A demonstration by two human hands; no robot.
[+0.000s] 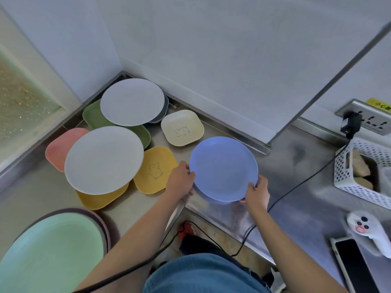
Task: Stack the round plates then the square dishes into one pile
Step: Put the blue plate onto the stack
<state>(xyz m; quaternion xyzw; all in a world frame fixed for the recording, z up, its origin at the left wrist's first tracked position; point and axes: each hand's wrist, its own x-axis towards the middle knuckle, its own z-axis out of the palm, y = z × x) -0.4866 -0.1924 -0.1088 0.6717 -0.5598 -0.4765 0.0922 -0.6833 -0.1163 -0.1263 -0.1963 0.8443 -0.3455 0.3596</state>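
Now we hold the smooth round blue plate by its rim | left hand and right hand grips clenched on it | over brushed-steel worktop | square cream dish just behind

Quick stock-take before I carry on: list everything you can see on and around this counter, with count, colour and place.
Blue round plate: 1, held by both hands over the counter edge.
Grey round plates: 2, one near the corner, one in front of it, both lying on square dishes.
Yellow square dishes: 2, one right of the front grey plate, one under it.
Cream square dish: 1, by the back wall.
Green dish: 1, under the grey plates.
Pink dish: 1, far left.
Mint round plate: 1, near left, on darker ones.
White basket: 1, right.
Black cable: 1, from the wall socket.
Left hand, right hand: gripping the blue plate's rim.
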